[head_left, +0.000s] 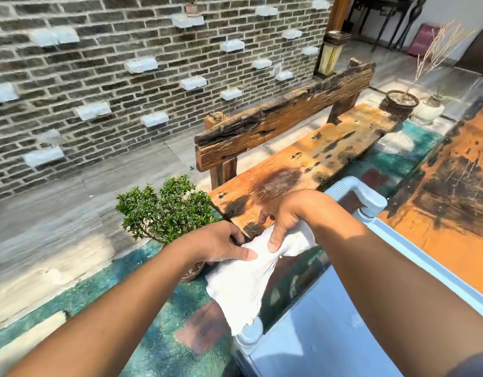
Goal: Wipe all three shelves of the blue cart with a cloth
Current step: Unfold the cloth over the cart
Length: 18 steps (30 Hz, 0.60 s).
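A white cloth hangs in the air in front of me, held by both hands above the near-left corner of the light blue cart. My left hand pinches the cloth's upper left edge with the thumb on top. My right hand grips the cloth's upper right part, thumb pressed into the fabric. Only the cart's top shelf, its rim and its handle show; the lower shelves are hidden.
A weathered wooden bench stands just beyond my hands. A small green potted shrub sits left of it. A wooden table top lies right of the cart. A brick wall rises behind. Two pots stand past the bench's far end.
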### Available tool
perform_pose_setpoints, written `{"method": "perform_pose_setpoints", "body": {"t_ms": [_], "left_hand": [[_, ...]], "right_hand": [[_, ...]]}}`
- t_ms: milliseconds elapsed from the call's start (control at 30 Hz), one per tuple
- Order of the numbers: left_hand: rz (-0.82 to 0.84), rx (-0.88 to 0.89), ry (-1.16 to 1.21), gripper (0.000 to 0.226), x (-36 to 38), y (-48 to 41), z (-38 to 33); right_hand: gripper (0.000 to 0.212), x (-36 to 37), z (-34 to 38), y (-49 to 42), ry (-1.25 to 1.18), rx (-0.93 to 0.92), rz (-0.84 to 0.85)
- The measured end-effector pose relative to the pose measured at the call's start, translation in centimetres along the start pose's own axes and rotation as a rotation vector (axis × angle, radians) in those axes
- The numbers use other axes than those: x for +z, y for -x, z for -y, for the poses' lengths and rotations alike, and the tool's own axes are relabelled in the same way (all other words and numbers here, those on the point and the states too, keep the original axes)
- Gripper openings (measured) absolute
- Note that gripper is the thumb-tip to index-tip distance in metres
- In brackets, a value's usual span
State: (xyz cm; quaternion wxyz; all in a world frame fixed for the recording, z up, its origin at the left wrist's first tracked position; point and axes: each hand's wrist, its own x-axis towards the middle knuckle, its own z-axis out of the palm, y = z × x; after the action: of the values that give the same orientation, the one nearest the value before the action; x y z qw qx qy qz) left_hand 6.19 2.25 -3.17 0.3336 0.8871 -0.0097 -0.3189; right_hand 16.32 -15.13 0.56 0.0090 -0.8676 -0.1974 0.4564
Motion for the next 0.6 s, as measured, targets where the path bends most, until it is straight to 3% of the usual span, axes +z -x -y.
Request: {"method": "perform_pose_setpoints", "body": {"t_ms": [133,267,400,501,601], "left_hand": [[0.084,-0.028,0.072,0.091,-0.5,-0.4,-0.1],[0.118,-0.052,0.136,0.115,-0.3,-0.3,0.3],[0.043,-0.042,0.123,0.110,0.3,0.0,0.6],[-0.082,-0.081,0.051,0.118,0.9,0.9,-0.3],[-0.266,-0.070,-0.090,0.098,1.6,2.2,-1.4]], "right_hand": [[0.094,-0.2,-0.1,-0.1,-0.036,0.016,0.048],[0.101,0.4,-0.5,0.4,-0.063,0.023,-0.056],[0.105,1.7,-0.1,1.5,-0.076,0.013,-0.219],[0.083,3.4,0.5,3.4,0.183,0.019,-0.446],[0.050,5.7,0.1,5.1,0.204,0.006,-0.621]]}}
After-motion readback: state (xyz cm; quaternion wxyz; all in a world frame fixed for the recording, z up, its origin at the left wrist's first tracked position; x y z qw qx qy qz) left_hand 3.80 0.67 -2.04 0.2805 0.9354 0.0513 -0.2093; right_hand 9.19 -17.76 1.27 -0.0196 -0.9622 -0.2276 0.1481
